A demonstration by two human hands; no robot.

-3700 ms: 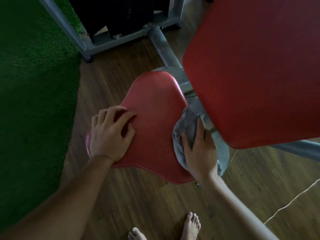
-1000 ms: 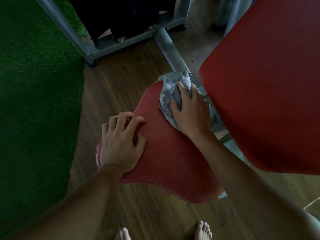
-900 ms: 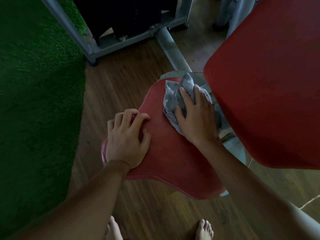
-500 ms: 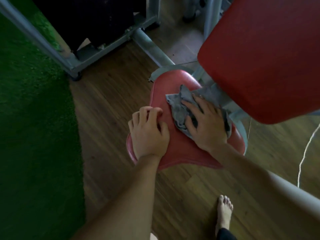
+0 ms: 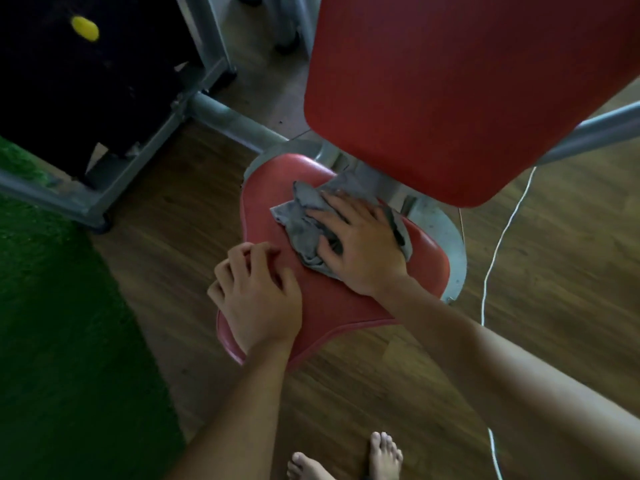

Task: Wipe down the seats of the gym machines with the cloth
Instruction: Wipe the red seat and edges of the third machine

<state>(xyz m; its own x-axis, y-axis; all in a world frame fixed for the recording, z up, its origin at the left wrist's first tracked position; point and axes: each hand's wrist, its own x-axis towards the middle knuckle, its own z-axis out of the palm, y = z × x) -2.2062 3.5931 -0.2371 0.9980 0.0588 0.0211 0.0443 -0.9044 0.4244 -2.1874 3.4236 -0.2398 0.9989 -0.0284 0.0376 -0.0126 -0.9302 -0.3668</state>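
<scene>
Red gym machine seat (image 5: 346, 306) sits center frame, on a grey metal base plate (image 5: 446, 230). Grey cloth (image 5: 301, 216) lies crumpled on the upper half of the seat, its far edge reaching toward the post under the backrest.

Right hand (image 5: 360, 244) lies palm-down on the cloth. Its fingers (image 5: 318, 213) are spread and mostly straight, pressing the cloth flat against the seat and not curled round it. Part of the cloth sticks out left of the hand, and a strip shows on its right side.

Left hand (image 5: 258, 296) rests on the lower-left part of the seat, near the edge. Fingers loosely bent, tips touching the red surface, grasping nothing. The two hands are close but apart.

Big red backrest pad (image 5: 450, 81) fills the upper right and overhangs the back of the seat. Grey metal frame tube (image 5: 214, 112) runs from the seat to the upper left. Black weight stack (image 5: 69, 81) with a yellow spot (image 5: 83, 27) sits upper left. Green turf (image 5: 52, 341) runs down the left side, wooden floor (image 5: 346, 393) elsewhere. White cord (image 5: 498, 244) trails on the floor at right. Bare feet (image 5: 384, 452) at bottom center.
</scene>
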